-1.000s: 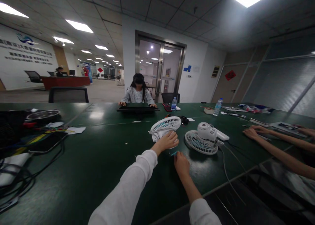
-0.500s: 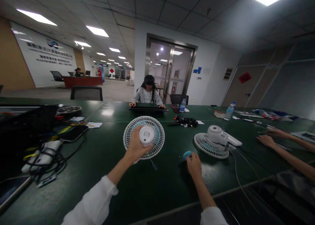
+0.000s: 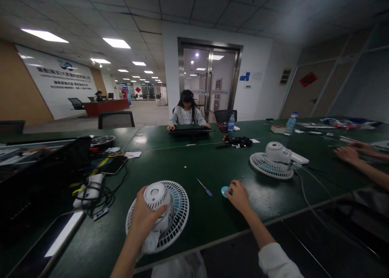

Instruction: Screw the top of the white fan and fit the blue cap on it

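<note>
My left hand (image 3: 144, 219) is wrapped round the motor housing of a white fan (image 3: 179, 207), low on the near left of the green table. The fan's round grille faces down, tilted a little. Further right, my right hand (image 3: 238, 195) has its fingers closed on a small light-blue disc (image 3: 225, 191) at the table top. Between the two hands lies a screwdriver (image 3: 206, 189) with a blue handle. A second white fan (image 3: 271, 164) rests grille down beyond my right hand.
On the left are a black computer case (image 3: 45, 180), tangled cables (image 3: 105, 197) and phones. Across the green table (image 3: 164, 156) a person (image 3: 187, 114) sits at a dark panel. Bottles and black gear stand further back; another person's hands (image 3: 349, 152) are at the right.
My left hand has brought the fan nearer and to the left, down to the table. The screwdriver now shows fully. My right hand remains at the blue disc, and the view has shifted.
</note>
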{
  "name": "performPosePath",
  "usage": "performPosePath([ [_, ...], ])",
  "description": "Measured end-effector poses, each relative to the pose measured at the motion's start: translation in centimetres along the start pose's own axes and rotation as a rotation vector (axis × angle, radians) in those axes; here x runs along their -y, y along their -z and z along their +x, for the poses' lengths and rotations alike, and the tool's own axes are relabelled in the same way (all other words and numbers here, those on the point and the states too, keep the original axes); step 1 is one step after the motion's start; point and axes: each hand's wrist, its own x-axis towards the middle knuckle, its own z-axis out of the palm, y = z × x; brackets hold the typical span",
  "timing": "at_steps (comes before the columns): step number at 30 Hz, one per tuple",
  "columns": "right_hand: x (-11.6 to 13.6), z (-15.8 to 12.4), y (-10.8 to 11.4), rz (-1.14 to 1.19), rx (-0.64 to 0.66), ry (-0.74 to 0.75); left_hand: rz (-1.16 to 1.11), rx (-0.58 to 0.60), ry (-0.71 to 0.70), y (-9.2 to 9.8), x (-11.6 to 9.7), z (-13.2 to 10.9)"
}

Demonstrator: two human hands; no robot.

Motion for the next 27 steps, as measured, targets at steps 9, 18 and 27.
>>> performPosePath([
  [9,-4.4,3.1,-0.4,-0.099,-0.074,-0.019,0.05,-0.08,-0.088,-2.1,0.1,-0.5],
  [18,-4.4,4.4,0.1,-0.148,0.063,0.047,0.051,-0.041,-0.092,-2.8,0.1,-0.7],
  [27,-2.1,4.2,1.8,-0.091,0.046,0.01,0.052,-0.003,-0.06,-3.6,-0.8,-0.8],
])
